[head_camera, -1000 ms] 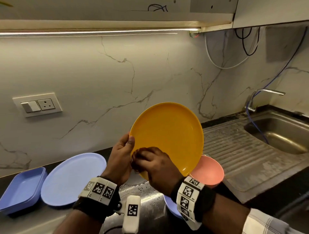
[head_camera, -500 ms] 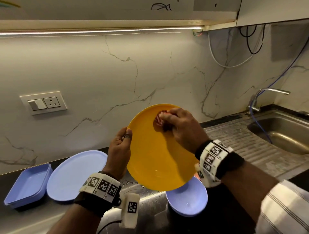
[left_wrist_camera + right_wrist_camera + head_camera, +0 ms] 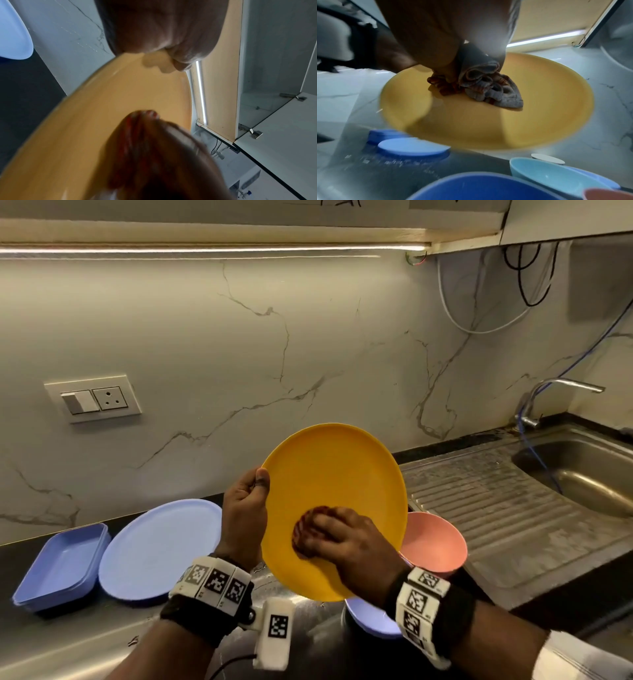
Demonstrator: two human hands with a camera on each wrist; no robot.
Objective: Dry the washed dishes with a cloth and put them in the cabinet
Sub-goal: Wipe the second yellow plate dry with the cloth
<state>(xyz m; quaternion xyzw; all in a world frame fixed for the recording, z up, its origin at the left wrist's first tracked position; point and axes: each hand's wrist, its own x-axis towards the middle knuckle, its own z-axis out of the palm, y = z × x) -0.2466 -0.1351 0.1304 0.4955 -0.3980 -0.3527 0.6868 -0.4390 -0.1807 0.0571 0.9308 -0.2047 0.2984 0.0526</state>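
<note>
A round yellow plate (image 3: 337, 481) is held upright and tilted above the counter. My left hand (image 3: 245, 508) grips its left rim, thumb on the front face. My right hand (image 3: 337, 537) clutches a bunched red and grey cloth (image 3: 305, 530) and presses it on the plate's lower middle. In the right wrist view the cloth (image 3: 488, 89) sits crumpled against the yellow plate (image 3: 539, 108) under my fingers. The left wrist view shows the plate (image 3: 102, 115) edge-on beneath my left hand (image 3: 164, 33), with the right hand blurred in front.
A light blue plate (image 3: 157, 549) and a blue rectangular tray (image 3: 58, 566) lie on the dark counter at left. A pink bowl (image 3: 435, 542) and a blue bowl (image 3: 370, 616) sit below the plate. Steel drainboard (image 3: 496, 508), sink (image 3: 589, 470) and tap at right. Cabinet underside overhead.
My right hand with the cloth swept from the plate's lower left up to its top, then down to the lower middle. The left hand kept its grip on the rim.
</note>
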